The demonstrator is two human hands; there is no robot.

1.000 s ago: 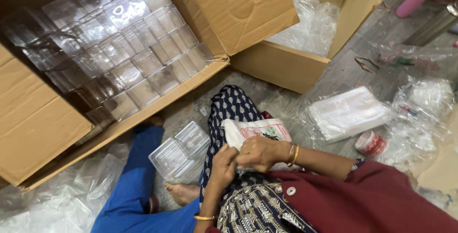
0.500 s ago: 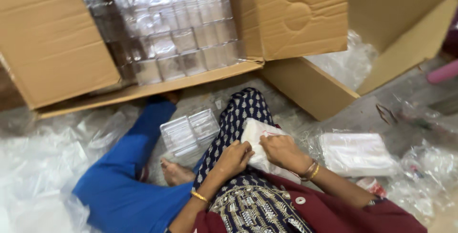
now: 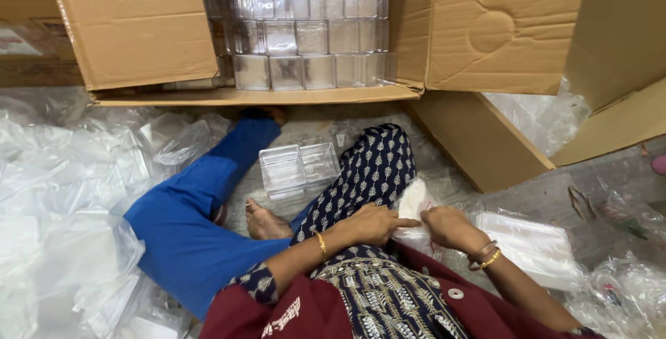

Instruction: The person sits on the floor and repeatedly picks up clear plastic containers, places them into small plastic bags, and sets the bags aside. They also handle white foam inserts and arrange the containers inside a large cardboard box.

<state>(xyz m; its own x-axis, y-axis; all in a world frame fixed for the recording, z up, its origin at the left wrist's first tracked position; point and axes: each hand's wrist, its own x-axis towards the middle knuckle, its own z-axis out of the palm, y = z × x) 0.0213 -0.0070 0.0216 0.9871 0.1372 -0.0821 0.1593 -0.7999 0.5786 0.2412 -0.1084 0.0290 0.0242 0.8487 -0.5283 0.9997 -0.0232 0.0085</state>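
I sit on the floor with a small white packet (image 3: 415, 204) resting on my patterned lap. My left hand (image 3: 374, 224) lies beside it with the index finger stretched onto the packet. My right hand (image 3: 447, 228) grips the packet's right edge. Just beyond my knee, a pair of clear plastic boxes (image 3: 300, 167) sits on the floor between my legs. A large cardboard carton (image 3: 139, 30) lies open on its side ahead, stacked with several clear plastic boxes (image 3: 305, 27).
Crumpled clear plastic bags (image 3: 69, 193) cover the floor at left. A stack of flat clear bags (image 3: 534, 245) lies at right beside my arm. A second open carton (image 3: 485, 138) with plastic inside stands at the right rear.
The camera view has swung left and closer. Both hands stay on the white packet on my lap; the left index finger now points across it.
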